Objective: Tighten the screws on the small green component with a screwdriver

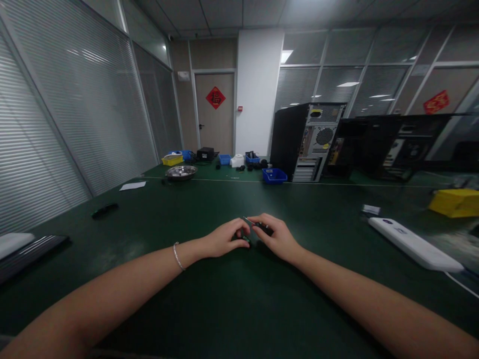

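My left hand [226, 238] is curled with its thumb and fingers closed on a small dark piece with green on it [246, 240], just above the table. Much of that piece is hidden by the fingers. In my right hand [279, 240] is a small screwdriver [265, 229], its dark handle between thumb and fingers. Its thin metal shaft points up and left toward the fingertips of my left hand. Whether the tip touches the piece, I cannot tell.
On the green table [209, 309] a white power strip [415, 244] and a yellow bin [454, 202] lie right. A keyboard [33, 257] sits left. Farther back are a metal bowl [181, 172], a blue bin [274, 175] and a computer tower [310, 142].
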Available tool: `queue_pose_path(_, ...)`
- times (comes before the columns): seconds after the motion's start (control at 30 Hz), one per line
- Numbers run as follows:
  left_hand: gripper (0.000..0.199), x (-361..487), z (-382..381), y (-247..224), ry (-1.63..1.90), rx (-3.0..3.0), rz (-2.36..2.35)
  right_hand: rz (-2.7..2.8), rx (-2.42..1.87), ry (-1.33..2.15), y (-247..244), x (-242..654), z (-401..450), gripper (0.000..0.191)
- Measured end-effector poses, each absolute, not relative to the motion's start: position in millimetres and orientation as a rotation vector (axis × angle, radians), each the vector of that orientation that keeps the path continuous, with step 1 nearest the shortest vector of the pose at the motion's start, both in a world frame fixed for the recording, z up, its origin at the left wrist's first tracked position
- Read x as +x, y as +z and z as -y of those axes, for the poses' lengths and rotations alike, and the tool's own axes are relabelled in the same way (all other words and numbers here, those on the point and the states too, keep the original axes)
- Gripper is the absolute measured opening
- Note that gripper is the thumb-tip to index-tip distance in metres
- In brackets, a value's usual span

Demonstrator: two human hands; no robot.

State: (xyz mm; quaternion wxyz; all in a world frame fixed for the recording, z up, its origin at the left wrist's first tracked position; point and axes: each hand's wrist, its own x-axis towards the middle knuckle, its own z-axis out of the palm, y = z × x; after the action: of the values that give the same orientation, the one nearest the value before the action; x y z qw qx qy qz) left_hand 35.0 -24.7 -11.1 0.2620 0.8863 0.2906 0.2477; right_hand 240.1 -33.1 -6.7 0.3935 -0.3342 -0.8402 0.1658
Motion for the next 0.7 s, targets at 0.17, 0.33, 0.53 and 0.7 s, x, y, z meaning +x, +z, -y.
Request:
queue_pose_path(0.17,0.020,35.2,25.8,-9.2,0.679,2.393,-0.735,2.134,-0.849,0.429,-7.2,239.9,33.0,0.026)
queue_pose_path(0.33,0.036,34.6,26.0,-7.9,0.658,2.431,-0.733,2.121,-0.844,0.426,-8.3,240.0,32.5,0.026)
queue_pose_path(0.53,0.021,34.4,25.6,-8.3,0.665,2.473,-0.705,2.126,-0.838,0.443,-5.1,239.3,34.2,0.026)
queue_pose_path(0.7,0.021,34.4,25.8,-8.9,0.671,2.518,-0.678,2.133,-0.859,0.444,-3.8,238.5,35.5,0.026)
